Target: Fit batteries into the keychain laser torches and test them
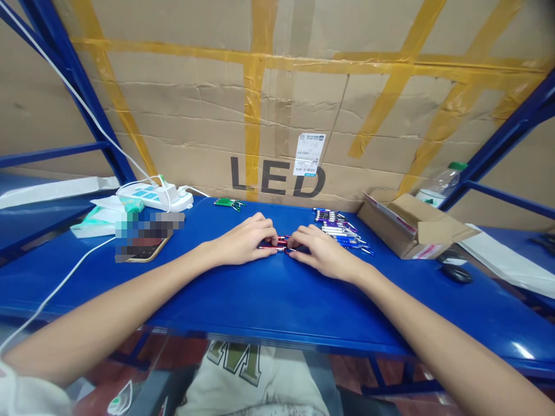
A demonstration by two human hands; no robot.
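Several slim, shiny red rods with small clips at their ends (282, 241) lie on the blue table, partly hidden by my fingers. My left hand (248, 238) has its fingers curled on the left ends of the rods. From the right, my right hand (319, 249) pinches at their clip ends. Just beyond the right hand is a row of similar rods with clips (340, 230), in black, purple, silver and blue. A small group of green ones (229, 203) lies farther back, left of centre.
On the left are a phone (150, 248), a pack of tissues (108, 216) and a white power strip (160, 196) with cables. An open cardboard box (410, 225), a black mouse (456, 273) and a plastic bottle (444, 182) stand right. A large taped carton (208, 115) walls the back.
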